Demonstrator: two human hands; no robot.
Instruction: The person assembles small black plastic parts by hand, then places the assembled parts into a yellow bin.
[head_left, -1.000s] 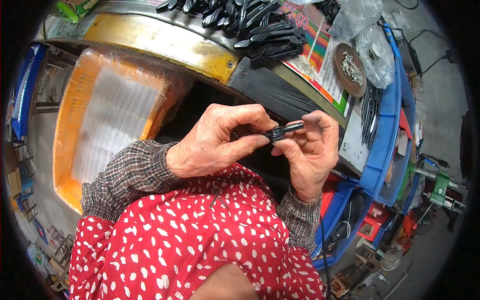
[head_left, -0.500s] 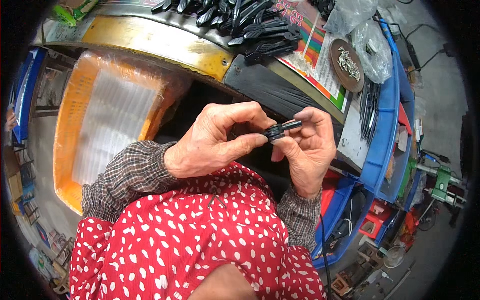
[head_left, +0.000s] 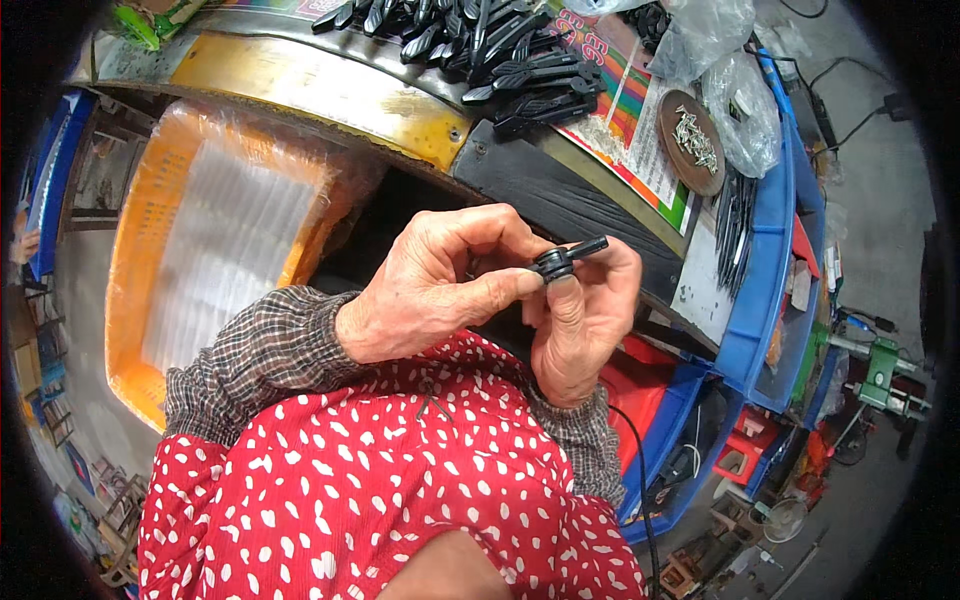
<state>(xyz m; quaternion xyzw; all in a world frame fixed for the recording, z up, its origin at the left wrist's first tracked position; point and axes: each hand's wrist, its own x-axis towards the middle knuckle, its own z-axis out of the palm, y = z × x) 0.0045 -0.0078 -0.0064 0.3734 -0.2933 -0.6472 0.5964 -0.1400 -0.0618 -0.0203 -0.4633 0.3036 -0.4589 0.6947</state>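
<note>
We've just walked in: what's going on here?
A person in a red, white-spotted garment holds a small black part with a rounded body and straight stem between the bare left hand and bare right hand. On a yellow-edged bench lies a heap of long black pieces; to its right, a round brown dish holds small silver metal pieces.

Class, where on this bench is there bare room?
Bare: the yellow strip, between the basket and the black parts; the black board, between that strip and the sheet. Crowded: under the black parts, and around the dish, beside the bags and black strips.
</note>
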